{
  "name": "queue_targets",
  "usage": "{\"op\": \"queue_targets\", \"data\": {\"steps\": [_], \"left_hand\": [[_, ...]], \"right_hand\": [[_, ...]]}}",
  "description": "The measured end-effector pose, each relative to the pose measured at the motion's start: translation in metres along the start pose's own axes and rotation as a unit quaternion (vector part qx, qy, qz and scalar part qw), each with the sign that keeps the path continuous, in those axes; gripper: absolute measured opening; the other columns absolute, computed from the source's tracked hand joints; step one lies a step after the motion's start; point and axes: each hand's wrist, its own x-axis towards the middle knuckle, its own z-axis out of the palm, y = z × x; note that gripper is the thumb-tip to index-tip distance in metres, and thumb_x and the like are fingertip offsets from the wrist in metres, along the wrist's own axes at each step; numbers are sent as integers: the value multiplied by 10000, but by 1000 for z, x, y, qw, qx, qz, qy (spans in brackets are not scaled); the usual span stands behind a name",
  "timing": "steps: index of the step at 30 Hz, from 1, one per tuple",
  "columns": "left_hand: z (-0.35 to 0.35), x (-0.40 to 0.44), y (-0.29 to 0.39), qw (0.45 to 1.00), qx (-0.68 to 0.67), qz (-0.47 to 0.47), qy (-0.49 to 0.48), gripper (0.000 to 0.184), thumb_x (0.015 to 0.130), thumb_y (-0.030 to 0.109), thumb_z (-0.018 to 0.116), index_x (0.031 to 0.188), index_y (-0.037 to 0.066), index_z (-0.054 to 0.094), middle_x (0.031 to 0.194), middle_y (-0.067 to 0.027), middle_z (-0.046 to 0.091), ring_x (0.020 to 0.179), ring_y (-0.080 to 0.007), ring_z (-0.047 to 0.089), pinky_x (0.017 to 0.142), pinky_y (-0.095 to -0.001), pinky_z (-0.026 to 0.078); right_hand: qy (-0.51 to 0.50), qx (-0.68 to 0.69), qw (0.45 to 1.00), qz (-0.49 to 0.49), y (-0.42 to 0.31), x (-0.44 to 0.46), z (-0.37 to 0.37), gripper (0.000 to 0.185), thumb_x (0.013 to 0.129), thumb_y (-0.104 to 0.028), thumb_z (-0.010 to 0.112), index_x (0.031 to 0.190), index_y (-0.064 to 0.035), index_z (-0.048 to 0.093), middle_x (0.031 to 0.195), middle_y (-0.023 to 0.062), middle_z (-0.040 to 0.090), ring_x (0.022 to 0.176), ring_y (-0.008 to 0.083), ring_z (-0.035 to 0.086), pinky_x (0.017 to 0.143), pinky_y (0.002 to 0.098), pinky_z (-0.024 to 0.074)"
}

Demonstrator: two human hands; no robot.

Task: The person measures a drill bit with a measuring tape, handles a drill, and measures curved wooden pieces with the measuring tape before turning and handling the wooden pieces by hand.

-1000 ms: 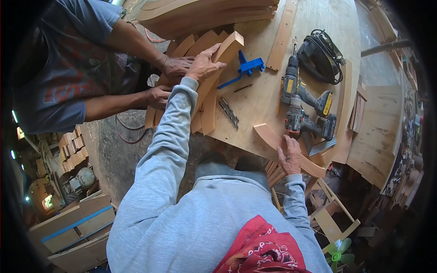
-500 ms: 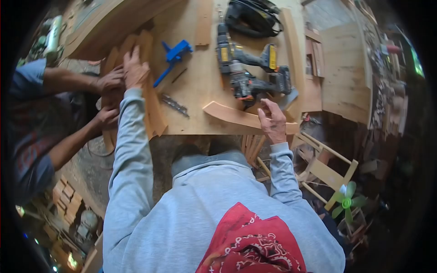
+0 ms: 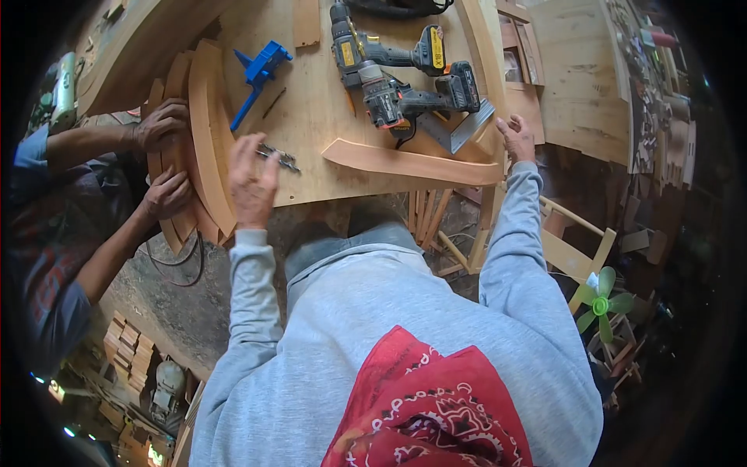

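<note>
My left hand (image 3: 253, 187) hovers by the table's front edge, its fingers apart and a little blurred. Two drill bits (image 3: 280, 157) lie just beside its fingertips. At the table's right side my right hand (image 3: 517, 141) has its fingers spread, near the square end of a curved wooden slat (image 3: 412, 162); whether it touches the wood I cannot tell. Two cordless drills (image 3: 387, 54) rest behind that slat. Left of them lies a blue tool (image 3: 263, 64) with a long arm. Several curved wooden slats (image 3: 208, 132) stand together at the left.
Another person's two hands (image 3: 165, 194) hold the slats at the left. A metal square (image 3: 467, 128) lies near the right edge of the table (image 3: 303, 101). A wooden frame (image 3: 572, 253) and a green fan (image 3: 600, 305) are at the lower right.
My left hand has left the slats at the left and come right and toward me. My right hand has moved right, off the middle of the curved slat. The view has shifted.
</note>
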Motion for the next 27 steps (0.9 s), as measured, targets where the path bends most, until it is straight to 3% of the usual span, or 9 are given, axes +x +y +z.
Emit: {"op": "queue_targets", "data": {"steps": [6, 7, 9, 11, 12, 16, 18, 24, 27], "left_hand": [[40, -71, 5, 986, -83, 13, -145, 262, 865, 82, 711, 1121, 32, 687, 1132, -134, 678, 982, -275, 682, 832, -362, 556], [40, -82, 11, 959, -175, -105, -198, 264, 868, 112, 708, 1119, 34, 690, 1127, -152, 681, 985, -294, 680, 838, -376, 550], [35, -93, 14, 970, -118, -34, -211, 268, 868, 145, 714, 1105, 23, 695, 1109, -177, 675, 977, -333, 672, 847, -388, 547], [33, -102, 23, 958, -139, -77, -240, 269, 881, 158, 709, 1115, 26, 695, 1079, -166, 681, 997, -335, 666, 868, -397, 541], [33, -104, 25, 954, -142, -92, -248, 270, 887, 167, 704, 1117, 26, 696, 1074, -165, 682, 1009, -337, 661, 877, -399, 539], [33, -110, 23, 966, -110, -77, -223, 290, 891, 190, 690, 1129, 24, 693, 1086, -167, 683, 1028, -351, 658, 905, -409, 534], [36, -114, 15, 973, -102, -68, -193, 297, 891, 198, 683, 1131, 23, 690, 1092, -167, 684, 1040, -358, 655, 918, -417, 530], [28, -117, 5, 973, -117, -93, -174, 320, 870, 193, 670, 1133, 10, 686, 1094, -177, 688, 1058, -371, 650, 950, -437, 513], [30, -112, 8, 969, -138, -102, -175, 318, 873, 184, 658, 1129, -4, 686, 1066, -178, 690, 1028, -362, 659, 924, -424, 521]], "right_hand": [[-17, -117, 986, -119, 41, 92, 12, 640, 875, -474, 751, 1286, 4, 643, 1214, 177, 675, 1116, 248, 646, 913, 350, 520], [-17, -169, 970, -174, 7, 78, 0, 633, 890, -488, 730, 1269, 13, 657, 1180, 173, 692, 1105, 249, 653, 934, 360, 520], [-83, -77, 984, -140, -10, 94, 11, 834, 808, -562, 787, 1369, 21, 585, 1345, 219, 616, 1210, 283, 615, 968, 375, 517], [-75, -82, 990, -92, -10, 114, 21, 1006, 744, -595, 824, 1453, 33, 487, 1414, 237, 561, 1289, 293, 563, 988, 387, 510], [-25, -148, 978, -142, -5, 125, 28, 886, 759, -568, 814, 1371, 27, 574, 1315, 213, 637, 1190, 284, 620, 953, 381, 512], [-103, -152, 955, -232, -35, 124, 18, 635, 788, -513, 782, 1153, -1, 692, 1029, 159, 733, 922, 272, 673, 869, 373, 511], [-5, -285, 927, -244, 0, 169, 11, 566, 845, -481, 741, 1164, -16, 694, 1028, 148, 729, 925, 249, 673, 851, 361, 521], [-107, -14, 970, -217, -9, 128, -39, 455, 932, -397, 667, 1140, 7, 692, 961, 126, 707, 847, 199, 613, 786, 339, 495], [-85, 3, 975, -205, -6, 85, -40, 418, 933, -346, 687, 1109, 34, 685, 981, 98, 685, 878, 180, 606, 810, 318, 498]]}}
